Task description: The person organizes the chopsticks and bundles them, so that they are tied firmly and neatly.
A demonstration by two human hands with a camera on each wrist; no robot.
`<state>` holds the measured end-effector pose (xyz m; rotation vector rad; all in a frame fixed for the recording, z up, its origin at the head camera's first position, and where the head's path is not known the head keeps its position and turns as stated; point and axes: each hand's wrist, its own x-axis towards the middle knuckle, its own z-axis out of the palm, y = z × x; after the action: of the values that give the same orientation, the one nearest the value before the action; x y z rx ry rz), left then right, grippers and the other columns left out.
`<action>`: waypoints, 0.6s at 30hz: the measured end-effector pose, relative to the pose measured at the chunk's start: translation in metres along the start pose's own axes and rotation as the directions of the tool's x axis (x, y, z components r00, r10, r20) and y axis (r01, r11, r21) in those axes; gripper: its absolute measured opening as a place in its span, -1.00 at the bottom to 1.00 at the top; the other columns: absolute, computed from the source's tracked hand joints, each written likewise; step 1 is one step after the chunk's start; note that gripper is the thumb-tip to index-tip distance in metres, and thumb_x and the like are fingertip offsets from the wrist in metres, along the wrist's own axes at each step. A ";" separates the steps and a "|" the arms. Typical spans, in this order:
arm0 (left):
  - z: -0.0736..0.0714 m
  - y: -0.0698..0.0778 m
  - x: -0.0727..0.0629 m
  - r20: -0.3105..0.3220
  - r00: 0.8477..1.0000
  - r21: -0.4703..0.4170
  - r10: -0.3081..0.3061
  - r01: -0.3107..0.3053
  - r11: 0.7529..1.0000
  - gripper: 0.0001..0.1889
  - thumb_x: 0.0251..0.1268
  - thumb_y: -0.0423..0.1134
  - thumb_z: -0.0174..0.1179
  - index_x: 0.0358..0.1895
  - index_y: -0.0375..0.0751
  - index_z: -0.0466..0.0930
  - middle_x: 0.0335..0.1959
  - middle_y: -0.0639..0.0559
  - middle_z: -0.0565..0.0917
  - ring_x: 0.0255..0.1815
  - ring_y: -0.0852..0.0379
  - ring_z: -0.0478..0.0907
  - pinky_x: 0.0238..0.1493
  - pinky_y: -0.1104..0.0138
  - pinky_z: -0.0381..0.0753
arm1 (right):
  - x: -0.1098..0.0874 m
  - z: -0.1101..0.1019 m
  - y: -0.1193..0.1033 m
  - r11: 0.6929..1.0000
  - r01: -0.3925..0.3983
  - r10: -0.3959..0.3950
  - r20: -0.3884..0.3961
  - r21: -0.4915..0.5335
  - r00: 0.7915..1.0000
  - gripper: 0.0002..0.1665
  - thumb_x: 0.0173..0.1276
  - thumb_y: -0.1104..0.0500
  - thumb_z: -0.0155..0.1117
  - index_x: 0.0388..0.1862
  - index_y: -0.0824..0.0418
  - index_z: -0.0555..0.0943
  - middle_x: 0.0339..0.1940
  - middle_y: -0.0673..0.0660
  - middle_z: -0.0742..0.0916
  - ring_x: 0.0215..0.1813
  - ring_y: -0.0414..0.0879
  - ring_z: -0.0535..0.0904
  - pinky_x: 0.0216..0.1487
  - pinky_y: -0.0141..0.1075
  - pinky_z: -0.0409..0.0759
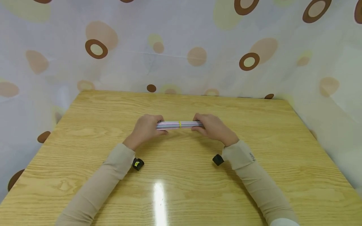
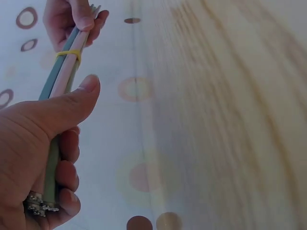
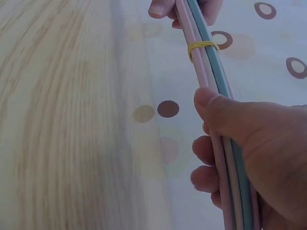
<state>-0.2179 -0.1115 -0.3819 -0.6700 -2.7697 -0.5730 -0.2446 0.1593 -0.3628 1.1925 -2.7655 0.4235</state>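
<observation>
A bundle of several slim pastel pencils [image 1: 169, 125], pink, pale and blue-green, is held level above the table in the head view. Around its middle runs a yellow rubber band [image 1: 179, 124]. My left hand [image 1: 145, 128] grips one end, its thumb along the pencils and its fingers curled beneath. Shiny metallic-looking ends stick out below that palm in the left wrist view. At the other end my right hand [image 1: 212, 127] grips the bundle, thumb pressed on the pencils [image 3: 220, 76] in the right wrist view. Pointed tips show beside the right hand in the left wrist view.
A wood-grain table [image 1: 181, 188] lies beneath both arms. Behind it and at the sides hangs a pale curtain [image 1: 169, 72] with brown and beige spots. Black wrist devices [image 1: 138, 164] show below both cuffs.
</observation>
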 end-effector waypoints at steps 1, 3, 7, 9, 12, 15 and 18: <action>-0.001 0.001 0.000 0.015 1.000 0.008 0.013 -0.013 1.000 -0.56 -0.08 0.04 0.49 -0.24 -0.20 0.64 -0.44 0.02 0.71 -0.53 0.14 0.53 -0.45 0.29 0.51 | 0.000 0.002 0.002 1.000 0.002 -0.002 0.008 0.011 1.000 -0.79 0.33 0.08 0.30 -0.22 0.18 0.55 -0.43 0.02 0.66 -0.53 -0.20 0.40 -0.41 -0.27 0.41; -0.001 0.001 -0.001 0.046 0.998 0.017 0.031 -0.032 0.999 -0.56 0.00 0.05 0.44 -0.19 -0.22 0.61 -0.43 0.01 0.70 -0.51 0.13 0.52 -0.42 0.27 0.51 | 0.000 0.007 0.006 1.000 0.002 -0.002 0.027 0.028 1.000 -0.82 0.36 0.08 0.27 -0.24 0.17 0.55 -0.45 0.01 0.64 -0.53 -0.21 0.37 -0.40 -0.29 0.40; 0.002 -0.002 -0.005 0.088 0.994 0.044 0.061 -0.065 0.997 -0.62 0.14 -0.01 0.37 -0.15 -0.24 0.60 -0.39 0.00 0.69 -0.49 0.14 0.51 -0.39 0.25 0.53 | 0.000 0.016 0.009 0.998 -0.010 0.004 0.075 0.067 0.997 -0.83 0.39 0.09 0.23 -0.21 0.19 0.54 -0.43 0.02 0.63 -0.49 -0.20 0.38 -0.35 -0.28 0.41; 0.003 -0.004 -0.006 0.105 0.992 0.062 0.069 -0.075 0.995 -0.66 0.16 -0.04 0.37 -0.17 -0.23 0.62 -0.37 0.00 0.70 -0.46 0.14 0.53 -0.36 0.24 0.54 | -0.001 0.021 0.010 0.996 -0.015 0.007 0.094 0.093 0.996 -0.82 0.40 0.11 0.22 -0.17 0.21 0.53 -0.40 0.03 0.64 -0.48 -0.21 0.39 -0.35 -0.29 0.42; 0.005 -0.007 -0.005 0.136 0.988 0.062 0.067 -0.076 0.995 -0.69 0.14 -0.08 0.38 -0.18 -0.23 0.63 -0.34 0.00 0.71 -0.42 0.13 0.56 -0.33 0.22 0.55 | -0.002 0.026 0.012 0.988 -0.011 -0.003 0.090 0.152 0.996 -0.81 0.38 0.15 0.25 -0.14 0.25 0.53 -0.34 0.07 0.67 -0.46 -0.21 0.41 -0.34 -0.30 0.44; 0.005 -0.010 -0.003 0.170 0.984 0.052 0.046 -0.056 0.997 -0.69 0.12 -0.10 0.40 -0.17 -0.23 0.64 -0.30 -0.02 0.71 -0.37 0.10 0.58 -0.27 0.19 0.55 | -0.002 0.030 0.016 0.978 0.000 -0.017 0.082 0.207 0.996 -0.83 0.37 0.17 0.26 -0.15 0.24 0.56 -0.30 0.08 0.68 -0.42 -0.22 0.44 -0.31 -0.31 0.47; 0.006 -0.013 -0.002 0.199 0.980 0.034 0.031 -0.039 0.999 -0.69 0.10 -0.10 0.40 -0.19 -0.22 0.64 -0.29 -0.02 0.70 -0.31 0.08 0.57 -0.22 0.18 0.55 | -0.003 0.033 0.019 0.972 0.007 -0.024 0.070 0.236 0.997 -0.84 0.35 0.17 0.28 -0.17 0.23 0.59 -0.28 0.06 0.67 -0.35 -0.21 0.47 -0.27 -0.30 0.49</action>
<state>-0.2231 -0.1205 -0.3921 -0.8066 -2.9369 -0.4691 -0.2555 0.1636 -0.3993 1.3013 -2.8263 0.7397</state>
